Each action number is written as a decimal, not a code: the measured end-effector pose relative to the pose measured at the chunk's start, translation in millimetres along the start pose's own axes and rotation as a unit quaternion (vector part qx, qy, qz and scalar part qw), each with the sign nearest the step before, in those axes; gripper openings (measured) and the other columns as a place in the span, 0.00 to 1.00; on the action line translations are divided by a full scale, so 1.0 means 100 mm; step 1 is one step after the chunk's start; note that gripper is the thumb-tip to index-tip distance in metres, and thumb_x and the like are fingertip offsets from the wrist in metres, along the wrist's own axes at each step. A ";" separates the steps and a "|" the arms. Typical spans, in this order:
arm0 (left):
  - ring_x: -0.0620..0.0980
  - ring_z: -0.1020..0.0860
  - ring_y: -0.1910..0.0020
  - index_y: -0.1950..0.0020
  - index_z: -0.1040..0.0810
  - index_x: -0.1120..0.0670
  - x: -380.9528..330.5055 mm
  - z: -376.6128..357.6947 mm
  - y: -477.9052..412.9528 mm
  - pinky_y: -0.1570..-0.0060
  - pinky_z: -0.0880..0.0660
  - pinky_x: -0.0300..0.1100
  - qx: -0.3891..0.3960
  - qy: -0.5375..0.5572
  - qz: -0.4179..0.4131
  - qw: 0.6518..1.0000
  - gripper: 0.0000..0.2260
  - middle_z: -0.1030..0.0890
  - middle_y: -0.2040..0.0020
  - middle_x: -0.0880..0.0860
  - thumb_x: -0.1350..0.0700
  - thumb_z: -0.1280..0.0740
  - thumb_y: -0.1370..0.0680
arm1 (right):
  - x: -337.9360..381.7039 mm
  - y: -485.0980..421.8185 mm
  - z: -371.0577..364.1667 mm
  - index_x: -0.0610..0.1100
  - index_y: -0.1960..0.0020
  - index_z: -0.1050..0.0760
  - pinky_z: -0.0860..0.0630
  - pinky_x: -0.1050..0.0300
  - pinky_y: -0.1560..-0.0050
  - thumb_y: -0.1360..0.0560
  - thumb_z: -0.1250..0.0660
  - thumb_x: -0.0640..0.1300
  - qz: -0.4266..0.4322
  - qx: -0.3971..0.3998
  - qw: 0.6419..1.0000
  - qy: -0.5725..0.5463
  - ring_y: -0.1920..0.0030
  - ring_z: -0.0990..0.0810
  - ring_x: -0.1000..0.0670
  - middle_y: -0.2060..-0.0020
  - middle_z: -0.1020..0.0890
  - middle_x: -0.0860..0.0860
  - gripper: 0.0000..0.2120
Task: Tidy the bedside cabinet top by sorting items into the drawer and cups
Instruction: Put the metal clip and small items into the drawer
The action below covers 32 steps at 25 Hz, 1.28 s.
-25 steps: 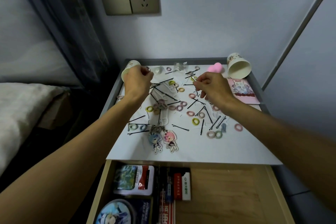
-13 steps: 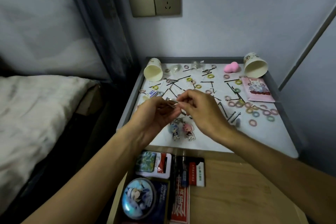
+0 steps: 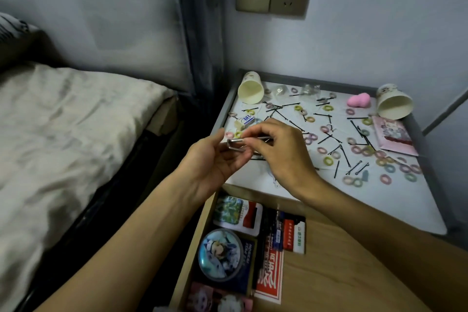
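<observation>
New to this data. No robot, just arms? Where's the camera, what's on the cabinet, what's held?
No machine here: a person works bare-handed, and the one camera sits on their head, looking forward and down. The left hand and right hand together pinch a few thin silvery pins; their exact kind is unclear. The white cabinet top holds two paper cups on their sides, the left cup and the right cup, plus scattered black hairpins, small coloured hair ties, a pink sponge and a pink card packet. Below, the open drawer holds boxes and a round tin.
</observation>
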State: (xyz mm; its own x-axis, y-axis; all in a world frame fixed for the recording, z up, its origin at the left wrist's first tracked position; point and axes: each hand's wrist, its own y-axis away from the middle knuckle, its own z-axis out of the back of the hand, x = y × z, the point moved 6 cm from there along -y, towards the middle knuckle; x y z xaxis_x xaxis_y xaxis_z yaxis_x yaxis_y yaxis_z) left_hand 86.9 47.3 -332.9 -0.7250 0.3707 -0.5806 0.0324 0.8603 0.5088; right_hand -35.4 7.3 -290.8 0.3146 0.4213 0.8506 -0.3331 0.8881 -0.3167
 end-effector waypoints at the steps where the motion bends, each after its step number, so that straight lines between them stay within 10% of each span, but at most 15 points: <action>1: 0.57 0.20 0.53 0.36 0.28 0.69 -0.01 0.01 0.00 0.51 0.19 0.48 0.003 0.013 0.008 1.000 0.20 0.24 0.45 0.65 0.52 0.43 0.16 | 0.00 -0.01 -0.03 0.45 0.55 0.17 0.26 0.72 0.57 0.27 0.28 0.37 -0.005 -0.008 1.000 -0.010 0.58 0.19 0.60 0.58 0.18 0.55 0.04; 8: 0.57 0.20 0.51 0.35 0.28 0.70 -0.02 0.00 0.00 0.54 0.18 0.45 0.009 0.003 -0.002 1.000 0.18 0.23 0.42 0.67 0.57 0.40 0.17 | -0.07 -0.02 -0.06 0.46 0.56 0.16 0.24 0.67 0.56 0.29 0.27 0.36 -0.040 -0.002 0.996 -0.078 0.58 0.17 0.57 0.60 0.15 0.52 0.07; 18: 0.50 0.19 0.69 0.51 0.23 0.67 -0.31 0.13 0.04 0.64 0.19 0.38 -0.115 -0.197 -0.164 0.960 0.11 0.17 0.56 0.64 0.64 0.43 0.17 | -0.38 -0.35 0.03 0.46 0.49 0.17 0.24 0.60 0.52 0.24 0.30 0.43 -0.049 0.039 0.993 0.100 0.57 0.20 0.58 0.57 0.17 0.56 0.05; 26: 0.50 0.19 0.68 0.50 0.24 0.65 -0.54 0.37 0.00 0.65 0.20 0.37 -0.147 -0.235 -0.186 0.943 0.11 0.17 0.57 0.62 0.62 0.43 0.16 | -0.87 -1.31 -0.55 0.50 0.40 0.22 0.25 0.43 0.45 0.29 0.26 0.39 0.090 0.226 0.851 0.465 0.40 0.28 0.43 0.42 0.23 0.49 0.19; 32: 0.49 0.20 0.67 0.54 0.22 0.64 -0.47 0.23 0.00 0.64 0.20 0.37 -0.105 -0.253 -0.171 0.946 0.13 0.16 0.58 0.59 0.62 0.43 0.16 | -0.59 -1.25 -0.29 0.44 0.46 0.28 0.25 0.51 0.54 0.25 0.31 0.44 0.030 0.139 0.939 0.314 0.53 0.22 0.46 0.52 0.21 0.48 0.10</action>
State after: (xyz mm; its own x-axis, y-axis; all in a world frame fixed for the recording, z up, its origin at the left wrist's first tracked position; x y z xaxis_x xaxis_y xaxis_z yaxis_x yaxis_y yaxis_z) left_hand 137.0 37.5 -319.9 -0.2437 0.2497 -0.9372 -0.3195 0.8917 0.3206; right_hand 13.6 -123.1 -313.3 0.7199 0.5724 0.3925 -0.5595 0.8133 -0.1599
